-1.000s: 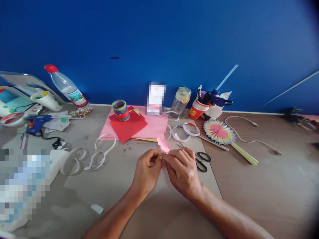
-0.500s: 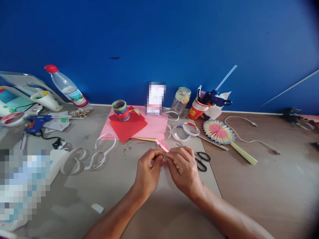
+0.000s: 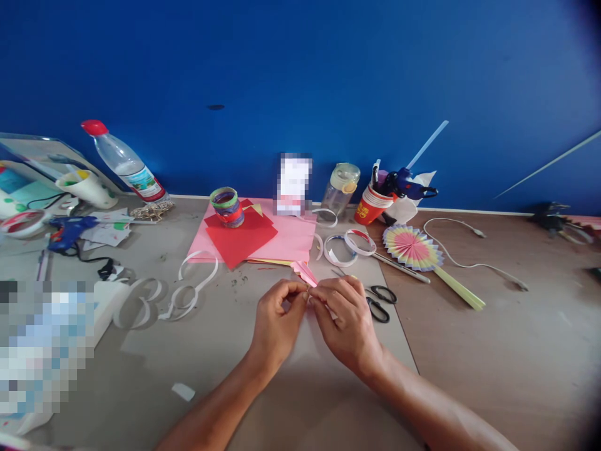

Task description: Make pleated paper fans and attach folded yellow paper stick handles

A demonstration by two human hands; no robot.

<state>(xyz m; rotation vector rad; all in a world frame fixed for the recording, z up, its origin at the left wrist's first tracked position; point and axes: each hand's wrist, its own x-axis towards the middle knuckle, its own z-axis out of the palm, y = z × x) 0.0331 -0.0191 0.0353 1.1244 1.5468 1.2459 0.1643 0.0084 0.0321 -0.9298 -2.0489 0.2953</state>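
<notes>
A pleated strip of pink paper (image 3: 304,273) pokes out beyond the fingertips of both hands, low over the grey mat. My left hand (image 3: 280,311) is closed, its thumb and forefinger pinching the folded paper at the middle. Right beside it, my right hand (image 3: 345,313) is closed too, with thumb and fingers gripping the same paper. Their fingertips meet and cover most of the piece. Black-handled scissors (image 3: 378,310) lie just right of my right hand, blades partly hidden behind it.
Pink and red paper sheets (image 3: 241,241) lie ahead with a colourful tape roll stack (image 3: 228,207) on them. Tape rolls (image 3: 359,243), a glass jar (image 3: 339,188), a red paper cup (image 3: 370,208) and a pleated paper fan (image 3: 413,247) stand or lie to the right. Curled white strips (image 3: 185,304) are left.
Both hands stay together on the pink paper. The pink end has tipped very slightly left; everything else looks the same.
</notes>
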